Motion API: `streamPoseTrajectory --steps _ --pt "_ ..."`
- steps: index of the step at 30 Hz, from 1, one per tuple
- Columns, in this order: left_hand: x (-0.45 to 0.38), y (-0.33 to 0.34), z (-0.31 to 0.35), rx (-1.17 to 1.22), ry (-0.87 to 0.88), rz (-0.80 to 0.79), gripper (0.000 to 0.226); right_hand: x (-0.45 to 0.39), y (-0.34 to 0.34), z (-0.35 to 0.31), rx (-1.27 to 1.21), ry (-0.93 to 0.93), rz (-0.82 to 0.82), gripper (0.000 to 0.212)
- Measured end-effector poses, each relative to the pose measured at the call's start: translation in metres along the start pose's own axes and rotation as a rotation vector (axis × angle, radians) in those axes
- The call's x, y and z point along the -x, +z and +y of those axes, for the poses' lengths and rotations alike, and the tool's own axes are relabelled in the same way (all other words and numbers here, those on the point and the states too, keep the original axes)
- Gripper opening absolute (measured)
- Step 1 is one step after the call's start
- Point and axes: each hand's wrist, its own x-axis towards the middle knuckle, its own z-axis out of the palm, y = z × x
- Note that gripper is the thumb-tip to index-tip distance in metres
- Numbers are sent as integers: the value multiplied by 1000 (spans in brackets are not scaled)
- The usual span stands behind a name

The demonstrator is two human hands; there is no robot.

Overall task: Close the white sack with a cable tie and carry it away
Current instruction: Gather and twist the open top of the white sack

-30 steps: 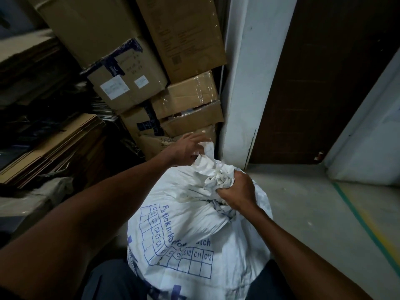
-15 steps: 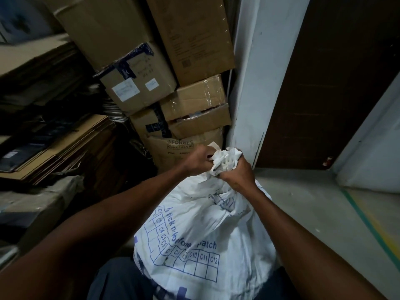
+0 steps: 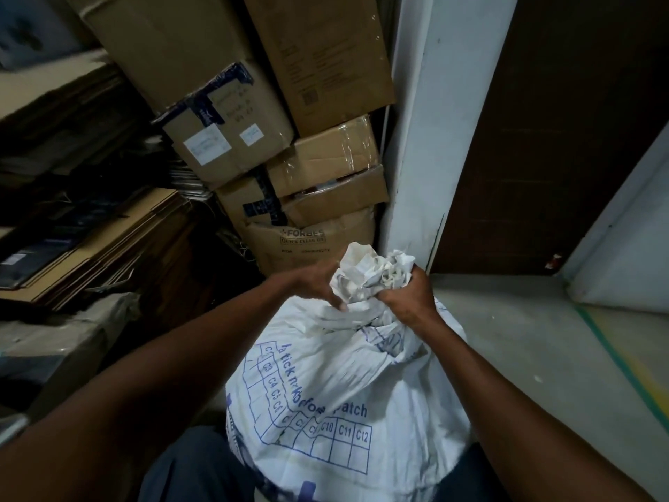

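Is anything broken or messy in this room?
Yes. The cardboard boxes behind the white sack are stacked crookedly; one near the bottom is crushed, its flap gaping open. The door frame has a crack near the floor. Both hands clutch the sack's bunched neck; nothing has spilled.

Single head-worn wide-angle view, facing forward and steeply down over both forearms. The two-handed grip on the sack's gathered neck (image 3: 373,275) sits close, near centre frame. Cardboard boxes (image 3: 318,168) stand beyond it, floor (image 3: 525,356) to its right.
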Motion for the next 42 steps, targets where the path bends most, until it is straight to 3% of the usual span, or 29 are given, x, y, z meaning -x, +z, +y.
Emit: streamPoseTrajectory --steps 2,4,8,12,15,18,20,23,26,27,28,30,32,34,35,37,38,40,42 --pt "-3 14 0 21 0 3 105 -2 -2 -5 2 -29 -33 59" --pt "-10 26 2 25 49 96 113 -10 -4 -11 -3 -47 -63 63" --pt "-28 37 21 117 206 282 105 -36 -3 -20 -34 -93 -98 71" --pt "-43 35 32 375 245 515 74 -51 1 -32 -40 -194 -126 96" --pt "-49 30 23 518 246 593 59 -57 2 -36 -132 -286 -122 131" --pt "-52 22 14 647 144 685 45 -58 -7 -36 -297 -195 -109 147" --pt "-57 17 10 696 102 706 41 -53 -4 -26 -96 -113 -121 143" --pt "-60 10 20 682 87 660 33 -40 3 -27 266 -66 -296 121" --pt "-59 4 31 692 168 536 42 -48 28 -38 415 48 -409 132" --pt "-54 0 35 725 156 487 43 -51 27 -23 520 -58 -439 123" --pt "-49 -4 39 785 152 427 44 -53 31 -18 429 -91 -494 103" --pt "-40 -11 39 820 228 302 52 -50 36 -34 430 -62 -285 66" --pt "-31 -14 34 773 276 198 62 -45 24 -16 182 -167 -303 59" --pt "-24 -19 26 563 245 115 65 -63 21 -49 31 0 -234 70" --pt "-21 -22 22 395 208 105 63 -67 19 -47 -69 -35 -209 66" --pt "-18 -29 15 86 142 200 72 -67 26 -49 -105 -44 -248 36" --pt "-14 -34 15 -12 110 306 85 -68 30 -50 -106 -47 -284 32" --pt "-14 -45 13 -62 165 467 106 -74 32 -48 -105 -50 -314 41" --pt "-16 -53 18 50 272 392 129 -75 28 -52 -12 -67 -423 50"
